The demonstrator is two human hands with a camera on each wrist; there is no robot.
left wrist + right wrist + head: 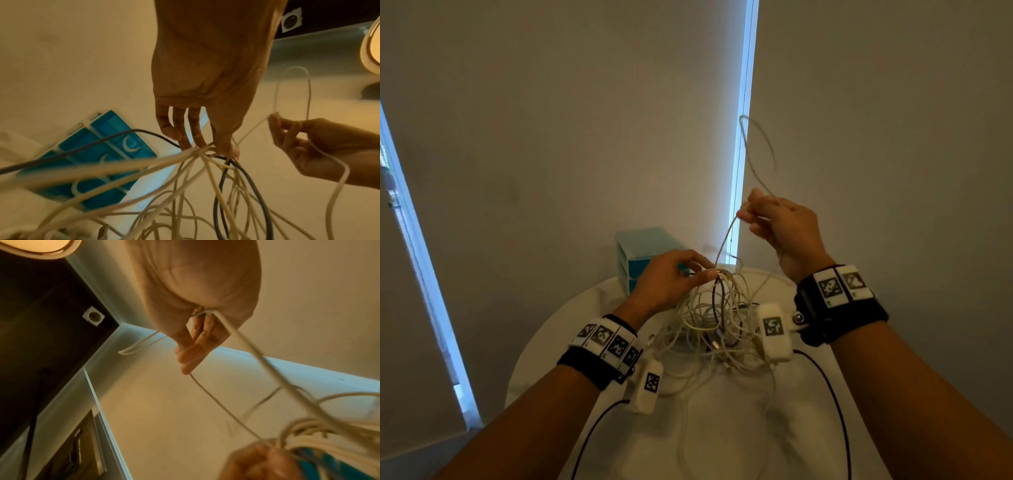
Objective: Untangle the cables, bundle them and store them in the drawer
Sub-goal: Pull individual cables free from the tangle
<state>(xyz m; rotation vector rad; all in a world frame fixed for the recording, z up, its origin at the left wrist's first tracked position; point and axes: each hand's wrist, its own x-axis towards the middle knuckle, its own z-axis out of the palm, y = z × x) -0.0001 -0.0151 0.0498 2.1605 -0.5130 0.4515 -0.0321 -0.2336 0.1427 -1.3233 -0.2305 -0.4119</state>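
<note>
A tangle of white cables (717, 329) with one black cable (223, 186) lies on the round white table (726, 428). My left hand (681, 275) pinches the top of the tangle (205, 150) and holds it lifted above the table. My right hand (774, 219) is raised higher to the right and pinches one thin white cable (724, 240) that runs taut down to the tangle. A loop of that cable (760, 147) sticks up above the right hand. In the right wrist view the thin cable (216, 400) passes between thumb and fingers.
A small blue drawer unit (645, 253) stands at the back of the table against the wall, its drawer fronts (111, 146) closed. Black wrist-camera leads (832, 394) trail over the table's front. A bright window strip (741, 137) runs up the wall.
</note>
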